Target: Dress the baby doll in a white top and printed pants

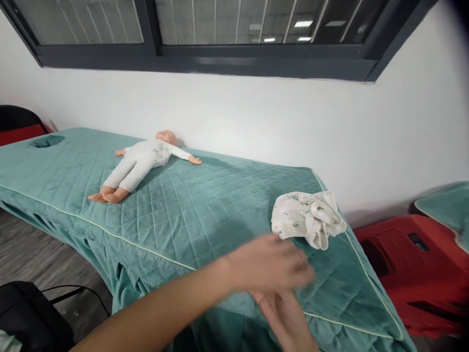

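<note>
My left hand point(273, 264) is blurred by motion and reaches across above my right hand, near the front edge of the bed. Below it, my right hand point(284, 310) is partly covered, and its fingers are hidden. The two hands appear to touch; whether anything is between them I cannot tell. Just beyond them lies a crumpled white cloth piece with a small print point(306, 217), which looks like a baby garment. Farther left, a baby doll point(142, 159) with a white body and bare feet lies on its back, arms spread.
A green quilted cover point(205, 205) lies over the long bed, which has a face hole point(47, 141) at the far left. Red plastic chairs point(414, 264) stand at the right. A black bag point(32, 313) is at lower left. The white wall and window border the back.
</note>
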`<move>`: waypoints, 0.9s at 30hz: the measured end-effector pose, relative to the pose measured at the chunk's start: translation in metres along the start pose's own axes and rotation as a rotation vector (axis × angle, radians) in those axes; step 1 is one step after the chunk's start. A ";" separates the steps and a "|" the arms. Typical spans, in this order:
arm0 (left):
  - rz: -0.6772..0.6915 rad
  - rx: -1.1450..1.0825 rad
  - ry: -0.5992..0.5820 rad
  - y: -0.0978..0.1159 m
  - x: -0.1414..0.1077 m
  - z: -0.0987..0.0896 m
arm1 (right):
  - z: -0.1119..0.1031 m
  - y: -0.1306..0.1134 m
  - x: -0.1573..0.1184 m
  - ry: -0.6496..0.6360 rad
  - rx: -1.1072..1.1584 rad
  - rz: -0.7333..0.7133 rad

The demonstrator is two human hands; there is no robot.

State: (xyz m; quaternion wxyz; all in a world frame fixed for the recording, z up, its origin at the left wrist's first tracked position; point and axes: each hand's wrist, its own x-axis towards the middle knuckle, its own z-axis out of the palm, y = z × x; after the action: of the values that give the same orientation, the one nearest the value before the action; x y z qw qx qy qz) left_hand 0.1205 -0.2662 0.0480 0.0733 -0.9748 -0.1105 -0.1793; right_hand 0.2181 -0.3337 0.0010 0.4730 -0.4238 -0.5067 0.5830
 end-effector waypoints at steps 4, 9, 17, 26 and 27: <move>-0.507 0.006 0.174 -0.086 -0.024 0.022 | -0.007 0.001 -0.017 0.221 0.224 0.110; -1.186 -0.573 0.605 -0.134 -0.059 0.060 | 0.002 0.014 -0.022 0.250 0.113 0.110; -1.302 -1.110 1.114 -0.157 -0.080 0.058 | 0.136 0.074 -0.023 0.033 0.519 0.265; -1.141 -1.577 1.540 -0.156 -0.107 0.046 | 0.176 0.081 0.017 -0.256 1.190 0.564; -1.108 -1.663 1.603 -0.155 -0.108 0.045 | 0.176 0.081 0.021 -0.278 1.254 0.558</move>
State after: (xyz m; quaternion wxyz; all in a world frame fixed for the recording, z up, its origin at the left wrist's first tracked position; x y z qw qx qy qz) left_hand -0.0004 -0.1285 -0.0171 -0.5935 -0.1708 -0.2802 -0.7349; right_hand 0.0324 -0.3499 -0.0575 0.3916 -0.1068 -0.0027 0.9139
